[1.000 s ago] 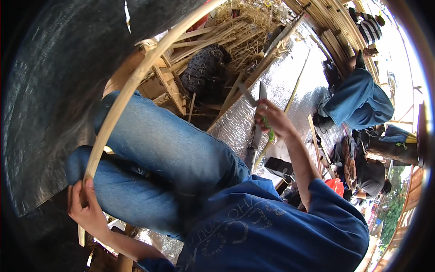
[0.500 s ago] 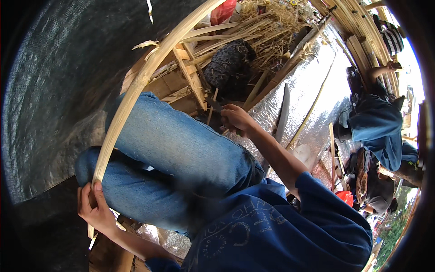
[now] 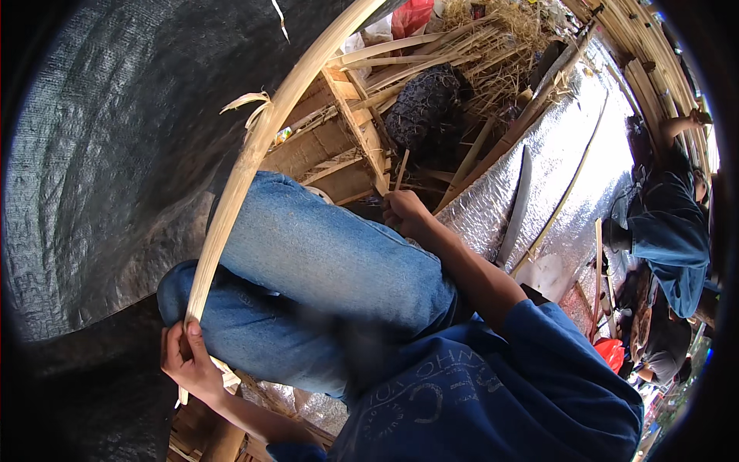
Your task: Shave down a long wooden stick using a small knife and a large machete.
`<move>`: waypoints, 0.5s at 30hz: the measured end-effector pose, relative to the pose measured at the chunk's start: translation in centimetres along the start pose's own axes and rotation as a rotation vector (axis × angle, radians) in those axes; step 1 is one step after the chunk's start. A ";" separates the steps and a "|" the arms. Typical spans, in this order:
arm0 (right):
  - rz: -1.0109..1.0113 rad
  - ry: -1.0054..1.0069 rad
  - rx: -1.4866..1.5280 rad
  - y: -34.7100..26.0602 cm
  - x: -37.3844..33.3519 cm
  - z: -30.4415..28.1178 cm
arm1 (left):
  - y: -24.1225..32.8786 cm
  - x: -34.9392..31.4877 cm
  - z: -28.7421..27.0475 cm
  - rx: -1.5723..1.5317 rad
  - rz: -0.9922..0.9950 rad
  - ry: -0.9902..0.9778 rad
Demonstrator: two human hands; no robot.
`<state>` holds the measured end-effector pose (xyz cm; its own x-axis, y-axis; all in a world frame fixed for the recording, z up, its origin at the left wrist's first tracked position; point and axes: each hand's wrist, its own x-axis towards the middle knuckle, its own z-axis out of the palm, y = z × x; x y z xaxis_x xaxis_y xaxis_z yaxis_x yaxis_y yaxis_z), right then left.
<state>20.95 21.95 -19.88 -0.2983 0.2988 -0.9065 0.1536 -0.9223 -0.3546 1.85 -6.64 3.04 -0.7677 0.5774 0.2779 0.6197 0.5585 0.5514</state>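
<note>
A long, pale split-bamboo strip (image 3: 242, 173) slants across my bent, jeans-clad legs (image 3: 331, 231). Its far end runs out past the top edge, and a frayed shaving (image 3: 248, 102) curls from its side. My left hand (image 3: 190, 358) pinches the strip close to its near end, thumb on top, beside my left knee. Beyond my other knee, my right hand (image 3: 406, 212) is closed in a fist. Half a second ago a dark knife blade stuck out of that fist; now the blade is hidden. A thin upright stick (image 3: 402, 169) stands just past the fist.
Black sheeting (image 3: 108, 177) hangs at left. Ahead lie a wooden crate frame (image 3: 358, 127), a dark textured lump (image 3: 423, 108) and straw (image 3: 493, 46). On silver foil (image 3: 566, 154) at right rests a long grey curved blade-like piece (image 3: 517, 204). Another person (image 3: 670, 231) sits far right.
The whole view has shifted, so the scene sits further right. My right hand has drawn slightly left against its surroundings, and its blade has gone from sight. My left hand keeps its grip.
</note>
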 end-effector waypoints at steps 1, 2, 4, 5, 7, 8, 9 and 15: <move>0.016 0.041 0.009 0.0 -0.1 0.3 | 0.0 0.1 0.0 0.003 0.001 0.000; 0.017 0.038 0.010 0.0 -0.2 0.4 | 0.1 0.2 0.0 0.005 -0.003 -0.012; 0.012 0.060 0.085 0.0 -0.4 0.5 | 0.0 0.3 0.1 0.009 -0.006 -0.025; 0.013 0.060 0.087 0.1 -0.4 0.7 | -0.1 0.3 0.1 0.000 -0.005 -0.021; 0.026 0.051 0.141 0.3 -0.4 0.9 | -0.1 0.3 0.2 -0.009 -0.005 -0.020; 0.027 0.054 0.142 0.3 -0.3 0.9 | 0.0 0.4 0.2 -0.005 0.004 -0.020; 0.033 0.033 0.130 0.3 0.0 1.0 | 0.1 0.4 0.3 -0.002 0.012 -0.020; 0.108 -0.079 0.215 1.1 1.6 -0.1 | 0.4 0.9 0.3 0.007 0.015 -0.033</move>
<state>20.76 21.45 -21.71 -0.3650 0.1836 -0.9127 -0.0133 -0.9813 -0.1921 1.46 -5.73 3.21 -0.7525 0.6052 0.2598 0.6324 0.5537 0.5418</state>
